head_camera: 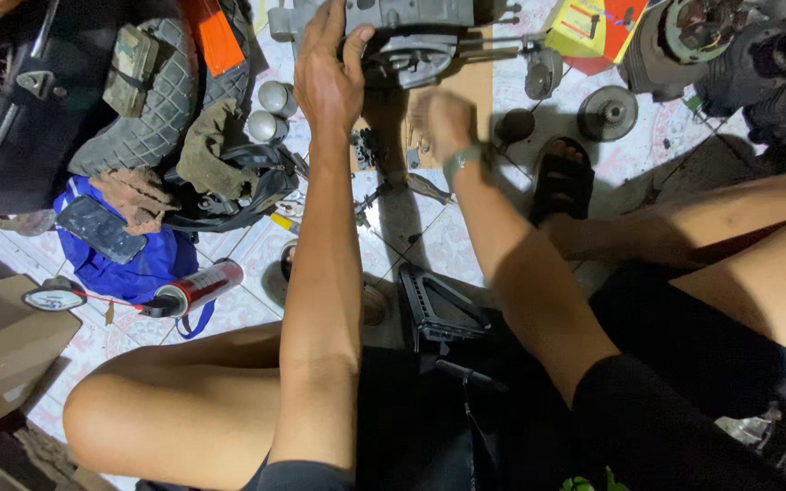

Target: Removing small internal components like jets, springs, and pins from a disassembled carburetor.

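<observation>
At twelve o'clock on the tiled floor [429, 236], the grey engine casing [411, 36] sits under the left hand [327, 77], whose fingers and thumb grip its near edge. The right hand [443, 123], just below at one o'clock, is blurred; I cannot tell its grip. Loose metal parts [607, 111] crowd around, so the casing could shift or slip onto them if the one-handed hold gives.

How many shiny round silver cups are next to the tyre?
2. One silver cup lies by the tyre, left of the left hand; the other sits just below it. More may be hidden under clutter.
</observation>
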